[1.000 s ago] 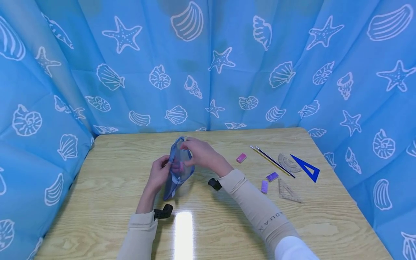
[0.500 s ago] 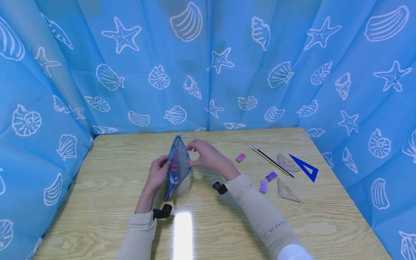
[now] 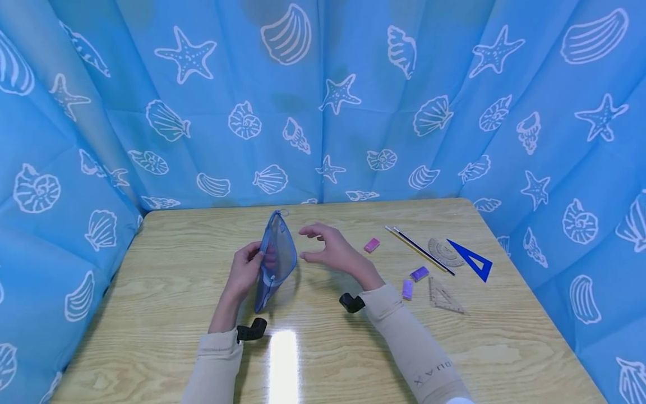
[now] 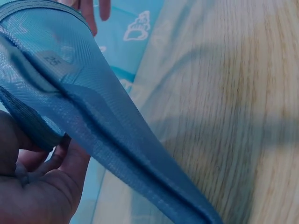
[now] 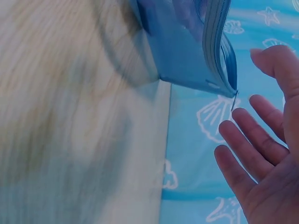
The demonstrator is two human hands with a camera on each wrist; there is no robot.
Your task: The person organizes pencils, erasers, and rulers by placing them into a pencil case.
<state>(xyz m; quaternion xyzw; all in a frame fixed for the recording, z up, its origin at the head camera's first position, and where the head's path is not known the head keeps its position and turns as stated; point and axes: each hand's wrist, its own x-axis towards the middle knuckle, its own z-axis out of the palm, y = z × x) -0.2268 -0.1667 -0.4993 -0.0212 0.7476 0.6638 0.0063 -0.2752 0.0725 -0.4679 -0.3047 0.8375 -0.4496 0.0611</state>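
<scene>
The blue mesh pouch (image 3: 284, 252) is held up over the left half of the table (image 3: 166, 292), tilted, its mouth gaping toward the right and its lower end close to the wood (whether that end touches, I cannot tell). It looks light and floppy: the see-through walls should bend at the least push, while the zipper (image 5: 211, 42) along the rim seems the firmer part. The left hand (image 3: 245, 265) has its grip clamped on the left wall at that rim, thumb against fingers, which is probably the best place to hold, since a pinch on the bare mesh would likely let the mouth sag shut. The right hand (image 3: 333, 249) is just beside the opposite wall, touching nothing, its grip apart with thumb and fingers spread. A light pinch on the free zipper edge would likely be enough to draw the walls wider; the thin cord loop (image 3: 284, 212) at the far tip looks too slack to steer by. The woven fabric should not be slippery, nor fragile, though hard pulling could strain the seams.
</scene>
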